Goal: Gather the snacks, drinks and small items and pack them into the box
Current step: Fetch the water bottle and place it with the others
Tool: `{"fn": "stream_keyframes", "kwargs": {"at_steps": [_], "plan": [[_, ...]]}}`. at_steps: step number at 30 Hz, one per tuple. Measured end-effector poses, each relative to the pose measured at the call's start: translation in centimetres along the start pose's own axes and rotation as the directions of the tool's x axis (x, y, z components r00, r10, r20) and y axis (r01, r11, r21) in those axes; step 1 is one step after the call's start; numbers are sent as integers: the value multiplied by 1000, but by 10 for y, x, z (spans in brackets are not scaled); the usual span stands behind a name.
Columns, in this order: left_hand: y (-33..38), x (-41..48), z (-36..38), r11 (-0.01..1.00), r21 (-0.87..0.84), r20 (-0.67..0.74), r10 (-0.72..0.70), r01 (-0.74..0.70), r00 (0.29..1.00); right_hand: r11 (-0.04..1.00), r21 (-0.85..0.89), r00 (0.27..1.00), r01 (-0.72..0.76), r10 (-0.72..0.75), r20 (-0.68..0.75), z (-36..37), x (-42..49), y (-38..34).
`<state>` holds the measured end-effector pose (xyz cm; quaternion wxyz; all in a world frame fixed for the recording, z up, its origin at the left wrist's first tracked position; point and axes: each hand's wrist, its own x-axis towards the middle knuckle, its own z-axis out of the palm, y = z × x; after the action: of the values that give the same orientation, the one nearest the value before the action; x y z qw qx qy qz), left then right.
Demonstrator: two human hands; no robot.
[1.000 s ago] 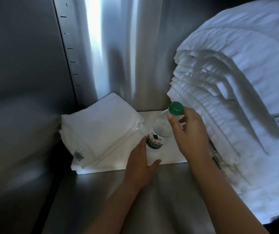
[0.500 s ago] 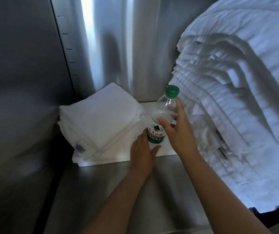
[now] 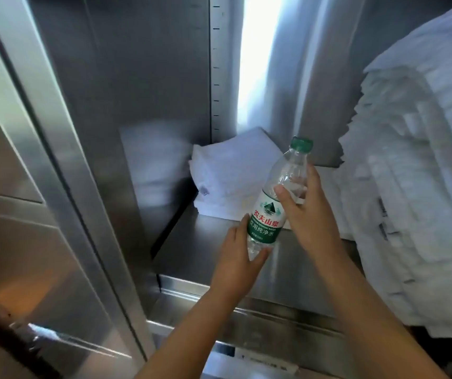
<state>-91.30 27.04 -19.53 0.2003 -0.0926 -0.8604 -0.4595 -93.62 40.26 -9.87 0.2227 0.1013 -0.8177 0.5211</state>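
Observation:
A clear plastic water bottle (image 3: 275, 203) with a green cap and a green-and-white label tilts up to the right above a steel shelf (image 3: 200, 253). My right hand (image 3: 308, 212) grips its upper body, thumb across the front. My left hand (image 3: 237, 255) holds its lower end from below, fingers curled round the base. The bottle is lifted off the shelf. No box is in view.
A small stack of folded white towels (image 3: 233, 173) lies at the back of the shelf. A tall pile of folded white linen (image 3: 410, 187) fills the right side. Steel cabinet walls and a door frame (image 3: 63, 160) stand at the left.
Both hands have drawn the bottle up off the towels and toward me, out over the front of the shelf. The view has pulled back and swung right.

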Motion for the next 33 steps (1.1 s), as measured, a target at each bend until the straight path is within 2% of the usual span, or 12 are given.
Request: {"fn": "stream_keyframes", "kwargs": {"at_steps": [4,8,14,19,24,31,33], "plan": [[30,-64,-33,992,123,-181,7,16,983,989,106,993,100,-106,52,3,-55,-39],[59,-132,-61,952,294,-275,-2,86,962,966,146,970,214,-228,89,6,-108,-68],[93,-218,-119,851,493,-407,44,179,913,923,264,898,281,-350,268,19,-157,-121],[114,-266,-152,789,522,-511,-14,323,859,887,318,837,335,-435,332,32,-193,-164],[127,-319,-201,718,563,-588,-1,410,809,834,441,756,332,-515,404,49,-241,-218],[139,-427,-286,620,528,-720,-35,580,693,760,559,647,333,-615,451,95,-344,-306],[143,-472,-317,594,494,-764,-51,635,643,731,595,596,333,-653,468,114,-388,-340]]}}
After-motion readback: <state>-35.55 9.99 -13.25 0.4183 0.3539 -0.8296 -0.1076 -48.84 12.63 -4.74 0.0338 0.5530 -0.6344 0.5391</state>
